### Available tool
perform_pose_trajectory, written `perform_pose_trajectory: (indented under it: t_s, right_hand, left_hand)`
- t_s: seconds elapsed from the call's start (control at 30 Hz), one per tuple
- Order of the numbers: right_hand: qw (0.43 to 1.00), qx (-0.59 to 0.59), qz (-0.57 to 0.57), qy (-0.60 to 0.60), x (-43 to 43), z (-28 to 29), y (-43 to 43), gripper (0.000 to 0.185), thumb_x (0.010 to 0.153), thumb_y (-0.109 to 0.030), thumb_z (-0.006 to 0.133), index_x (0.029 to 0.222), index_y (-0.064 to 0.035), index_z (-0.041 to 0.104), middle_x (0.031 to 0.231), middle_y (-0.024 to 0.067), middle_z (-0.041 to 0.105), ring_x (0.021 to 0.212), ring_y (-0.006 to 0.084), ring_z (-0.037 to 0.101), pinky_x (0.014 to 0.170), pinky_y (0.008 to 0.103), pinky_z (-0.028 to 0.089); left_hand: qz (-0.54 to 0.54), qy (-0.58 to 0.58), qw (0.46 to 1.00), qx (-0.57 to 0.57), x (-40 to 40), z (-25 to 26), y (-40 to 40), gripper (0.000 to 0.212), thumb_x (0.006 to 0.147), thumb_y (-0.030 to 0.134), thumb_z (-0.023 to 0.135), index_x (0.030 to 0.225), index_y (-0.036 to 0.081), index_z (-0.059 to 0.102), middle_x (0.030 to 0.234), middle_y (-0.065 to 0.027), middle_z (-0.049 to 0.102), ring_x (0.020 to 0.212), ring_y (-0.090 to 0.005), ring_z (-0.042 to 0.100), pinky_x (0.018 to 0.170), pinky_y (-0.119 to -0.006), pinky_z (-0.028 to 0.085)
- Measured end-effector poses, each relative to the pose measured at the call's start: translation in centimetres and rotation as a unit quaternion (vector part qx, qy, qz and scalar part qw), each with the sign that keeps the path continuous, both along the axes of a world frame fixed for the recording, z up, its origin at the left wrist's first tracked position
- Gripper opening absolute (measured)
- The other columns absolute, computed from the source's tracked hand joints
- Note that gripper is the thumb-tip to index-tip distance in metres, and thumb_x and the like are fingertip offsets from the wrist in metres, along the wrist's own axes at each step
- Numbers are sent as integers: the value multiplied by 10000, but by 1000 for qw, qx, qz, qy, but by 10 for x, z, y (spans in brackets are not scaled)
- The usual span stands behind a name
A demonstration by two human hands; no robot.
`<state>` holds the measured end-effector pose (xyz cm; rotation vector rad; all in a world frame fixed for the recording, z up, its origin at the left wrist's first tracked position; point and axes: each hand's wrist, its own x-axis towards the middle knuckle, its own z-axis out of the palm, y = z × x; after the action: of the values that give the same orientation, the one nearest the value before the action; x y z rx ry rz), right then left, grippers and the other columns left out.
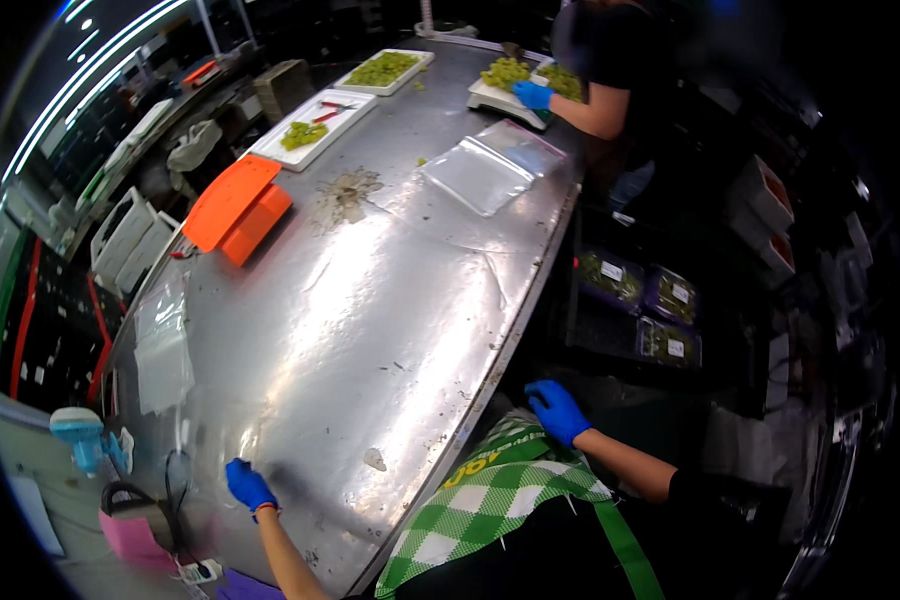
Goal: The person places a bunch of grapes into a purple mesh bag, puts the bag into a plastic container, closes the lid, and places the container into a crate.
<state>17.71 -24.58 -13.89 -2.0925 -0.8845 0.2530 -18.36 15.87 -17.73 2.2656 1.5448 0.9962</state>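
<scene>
My left hand (249,486), in a blue glove, is over the near left part of a metal-topped table (360,315). Its fingers are curled, and whether anything thin is in them is hidden. Beyond it, clear plastic bags (163,360) lie along the table's left edge. My right hand (557,412), also gloved in blue, hovers off the table's right edge beside my green-checked apron (495,495). Its fingers are loosely bent and partly apart, with nothing visible in them.
An orange scale (232,206) stands at left. Farther back are white trays (345,112) with green grapes (304,135) and red-handled snips (328,115). A co-worker's gloved hand (532,95) touches grapes on a white scale (506,101). Zip bags (480,172) lie nearby. Labelled packs (671,295) sit at right; a fan (82,439) at left.
</scene>
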Motion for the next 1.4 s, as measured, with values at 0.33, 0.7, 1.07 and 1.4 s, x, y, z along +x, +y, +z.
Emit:
perform_pose_trajectory:
  t_s: [0.33,0.7,1.07,1.4]
  right_hand:
    - [989,17,138,45,43,-4,87,189,720,-97,494,896,-31,511,856,141,520,793,281,497,704,344,397]
    - [978,-116,164,-47,107,-40,117,189,722,-228,503,618,-70,496,613,108,514,576,283,495,521,368,385]
    - [969,-99,211,-85,111,-68,104,115,708,-214,526,693,-105,563,619,95,543,544,272,517,492,361,396]
    - [981,-105,147,-73,118,-57,106,216,759,-209,481,653,-23,508,574,135,491,484,219,454,491,323,368]
  left_hand:
    - [-146,113,982,-37,142,17,-161,217,644,29,459,825,91,561,756,-88,558,673,-259,536,590,-334,420]
    - [-81,138,982,-99,207,63,-177,479,676,178,561,1118,83,406,994,-133,483,884,-289,463,773,-388,350]
    - [368,87,925,-29,50,56,-216,533,664,194,583,1137,55,381,1176,-170,335,1041,-305,369,883,-380,278]
    - [598,153,766,-180,-133,22,-187,595,744,347,454,1201,16,265,1185,-218,318,1089,-339,317,903,-378,262]
